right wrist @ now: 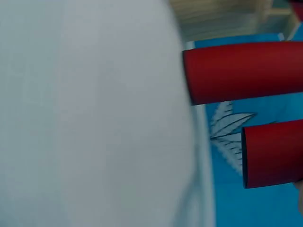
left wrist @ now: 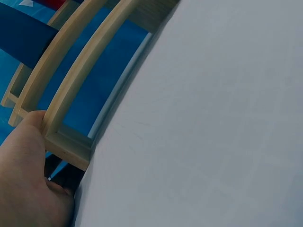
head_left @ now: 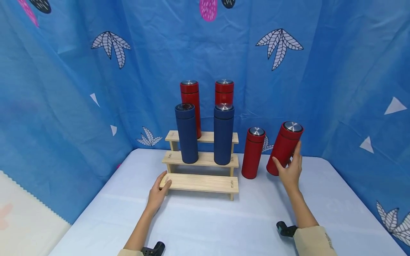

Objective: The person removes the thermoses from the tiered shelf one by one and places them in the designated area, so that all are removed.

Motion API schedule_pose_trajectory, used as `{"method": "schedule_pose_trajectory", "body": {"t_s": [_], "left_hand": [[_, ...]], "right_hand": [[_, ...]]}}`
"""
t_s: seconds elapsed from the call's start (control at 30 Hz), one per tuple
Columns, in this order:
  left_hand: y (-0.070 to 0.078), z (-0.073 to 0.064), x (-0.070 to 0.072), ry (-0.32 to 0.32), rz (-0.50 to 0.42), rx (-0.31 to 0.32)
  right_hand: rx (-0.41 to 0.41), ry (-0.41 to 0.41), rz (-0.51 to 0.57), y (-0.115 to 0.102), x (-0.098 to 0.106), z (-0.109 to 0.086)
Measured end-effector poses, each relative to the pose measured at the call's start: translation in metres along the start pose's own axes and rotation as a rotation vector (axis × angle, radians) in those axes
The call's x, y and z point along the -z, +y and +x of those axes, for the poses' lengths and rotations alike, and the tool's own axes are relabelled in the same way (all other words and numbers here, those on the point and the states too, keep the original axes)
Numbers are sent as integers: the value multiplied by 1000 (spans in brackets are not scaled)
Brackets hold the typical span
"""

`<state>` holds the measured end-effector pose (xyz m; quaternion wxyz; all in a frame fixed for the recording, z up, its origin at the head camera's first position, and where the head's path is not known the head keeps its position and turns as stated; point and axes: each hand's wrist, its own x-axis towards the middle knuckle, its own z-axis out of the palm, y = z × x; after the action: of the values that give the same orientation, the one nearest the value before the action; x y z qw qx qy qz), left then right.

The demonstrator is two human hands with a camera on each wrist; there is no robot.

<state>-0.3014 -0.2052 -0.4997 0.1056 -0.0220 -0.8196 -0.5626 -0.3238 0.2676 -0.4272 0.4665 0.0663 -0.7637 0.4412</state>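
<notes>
My right hand [head_left: 290, 174] grips a red thermos bottle [head_left: 284, 147] with a silver lid, tilted to the right. In the right wrist view, only a bit of that hand shows at the edge, beside the lower red bottle [right wrist: 274, 153]. Another red thermos [head_left: 253, 154] stands upright on the table just left of it. My left hand [head_left: 156, 195] holds the left end of the bottom step of a three-step wooden stand [head_left: 201, 182], its thumb on the board. In the left wrist view, the thumb lies against the pale wood frame [left wrist: 85, 71].
Two blue thermoses, a left one [head_left: 187, 135] and a right one [head_left: 223, 137], stand on the middle step. Behind them, two red ones [head_left: 191, 92] [head_left: 224, 93] are on the top step. A blue patterned cloth [head_left: 205, 53] hangs behind the white table [head_left: 221, 224].
</notes>
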Motion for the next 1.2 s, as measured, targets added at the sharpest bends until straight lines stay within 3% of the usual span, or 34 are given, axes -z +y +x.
{"method": "schedule_pose_trajectory", "body": {"t_s": [0.13,0.3,0.83,0.93,1.03,1.1,1.2], "left_hand": [[-1,-1,-1,-4,-1,4],[0,-1,-2,-1,3,-2],[0,1,-2,12,10,-5],[0,3,-3,15,3,-9],[-1,3,-4,8,7,-6],[-1,2,-4,11,12,0],[-1,1,-3,26,6,0]], "right_hand": [[-51,-17,-3,21,-7,-11],[-41,-29,-5,35,-12,-18],[-127,-87,-65,29,-14,-21],[-153,-26,-104,25,-12,-18],[-159,106,-121,12,-8,-14],[-135,196,-91,-3,-7,-10],[-59,258,-22,-30,-14,0]]}}
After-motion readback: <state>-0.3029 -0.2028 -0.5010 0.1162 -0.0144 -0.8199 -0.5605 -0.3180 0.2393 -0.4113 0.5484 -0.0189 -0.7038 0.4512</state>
